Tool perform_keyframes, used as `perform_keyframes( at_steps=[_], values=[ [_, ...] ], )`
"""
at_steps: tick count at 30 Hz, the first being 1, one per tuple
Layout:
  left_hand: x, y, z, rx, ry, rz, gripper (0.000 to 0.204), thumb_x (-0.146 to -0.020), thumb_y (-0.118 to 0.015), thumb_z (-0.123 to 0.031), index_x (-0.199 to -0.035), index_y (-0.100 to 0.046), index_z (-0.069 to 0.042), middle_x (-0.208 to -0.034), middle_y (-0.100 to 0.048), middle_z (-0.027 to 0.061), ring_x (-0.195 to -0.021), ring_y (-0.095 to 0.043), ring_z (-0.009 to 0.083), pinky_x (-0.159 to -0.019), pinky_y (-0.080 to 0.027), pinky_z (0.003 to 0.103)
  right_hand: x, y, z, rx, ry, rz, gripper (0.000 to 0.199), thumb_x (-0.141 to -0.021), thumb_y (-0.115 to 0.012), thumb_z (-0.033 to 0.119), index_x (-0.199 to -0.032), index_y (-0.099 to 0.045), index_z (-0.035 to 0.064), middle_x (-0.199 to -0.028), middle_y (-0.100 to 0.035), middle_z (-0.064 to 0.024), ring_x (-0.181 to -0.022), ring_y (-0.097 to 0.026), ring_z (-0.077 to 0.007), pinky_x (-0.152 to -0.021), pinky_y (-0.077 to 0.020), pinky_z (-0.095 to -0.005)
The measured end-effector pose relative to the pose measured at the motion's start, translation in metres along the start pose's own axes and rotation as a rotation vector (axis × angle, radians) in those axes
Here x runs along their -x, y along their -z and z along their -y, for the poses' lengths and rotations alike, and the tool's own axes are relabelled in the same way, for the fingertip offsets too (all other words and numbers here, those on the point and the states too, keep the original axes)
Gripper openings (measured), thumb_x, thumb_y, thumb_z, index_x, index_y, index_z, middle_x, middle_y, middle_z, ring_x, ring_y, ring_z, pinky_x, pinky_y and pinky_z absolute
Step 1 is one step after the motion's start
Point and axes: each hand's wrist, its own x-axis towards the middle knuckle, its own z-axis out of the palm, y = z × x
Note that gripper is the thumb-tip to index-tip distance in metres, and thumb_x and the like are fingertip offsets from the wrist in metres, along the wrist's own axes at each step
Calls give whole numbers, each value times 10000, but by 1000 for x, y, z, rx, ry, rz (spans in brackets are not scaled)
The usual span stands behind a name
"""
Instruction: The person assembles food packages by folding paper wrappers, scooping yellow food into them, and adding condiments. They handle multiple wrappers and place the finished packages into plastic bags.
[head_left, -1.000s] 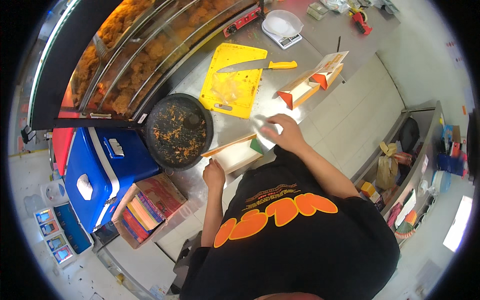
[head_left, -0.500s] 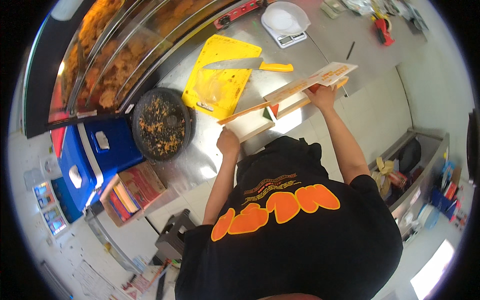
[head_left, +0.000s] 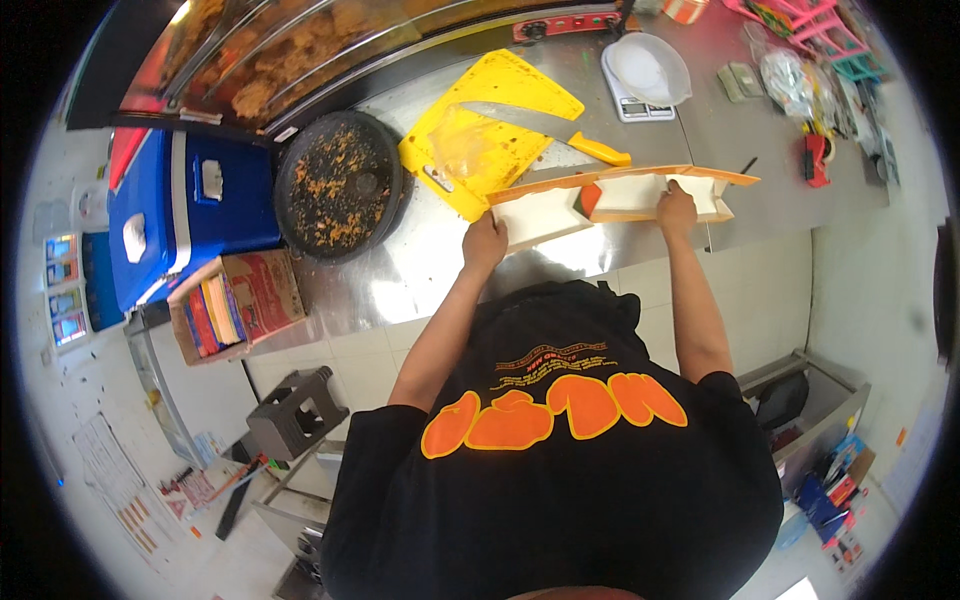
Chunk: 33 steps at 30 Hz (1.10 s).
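My two hands hold a partly folded cardboard food box, white inside with orange print outside, at the near edge of the steel counter. My left hand is closed on its left end. Toward the right end, my right hand grips the box wall, its thumb on the white inner side. A red and green printed part shows at the middle fold. Just beyond the left end lies a yellow cutting board bearing a yellow-handled knife and a clear plastic bag.
A dark round pan with orange crumbs stands left of the board, near a blue cooler and a small carton. Behind runs a glass food cabinet. A kitchen scale with a bowl and a red tape dispenser sit farther right.
The box has gone from slanting up to the right to nearly level, its panels more unfolded. My right hand has shifted its grip from the outer right edge to the box wall. The head view has turned.
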Motion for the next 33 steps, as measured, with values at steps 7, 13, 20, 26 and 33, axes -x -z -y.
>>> perform_keyframes(
  at_steps=[7,13,20,26,33],
  values=[
    [-3,-20,-14,133,79,82,470,-945,-504,-441,-1015,-586,16,-962,-654,252,-942,-625,418,-834,-481,500,-31,-4,-28,-53,248,-23,299,-872,-623,291,-1098,-642,97,-970,-695,-179,-917,-665,-367,-773,-528,-456],
    [11,-24,19,311,-27,208,498,-902,-562,-490,-1120,-599,-44,-1008,-682,199,-943,-647,382,-835,-495,468,-26,-20,-63,-488,317,70,425,-851,-686,165,-1222,-556,4,-1098,-689,-120,-1024,-659,-232,-913,-499,-341],
    [94,220,112,502,-18,-495,190,-876,-633,-174,-982,-697,-29,-967,-701,138,-880,-678,275,-795,-524,388,70,11,-30,-278,15,-522,610,-886,-643,441,-1225,-555,-58,-1210,-581,-248,-1141,-540,-389,-970,-436,-452],
    [49,521,260,-292,188,-1293,555,-809,-706,-422,-1183,-579,-33,-1118,-610,173,-994,-596,288,-868,-462,424,119,42,24,-384,-108,-764,479,-852,-737,277,-1159,-572,-52,-1128,-603,-196,-1076,-565,-323,-961,-447,-419],
    [-19,601,362,-262,94,-876,914,-738,-752,-569,-1380,-460,12,-1337,-548,220,-1250,-509,364,-1059,-379,419,116,97,144,-746,-17,-913,303,-882,-669,212,-1099,-597,12,-1051,-610,-153,-980,-581,-276,-850,-462,-361]
  ],
)
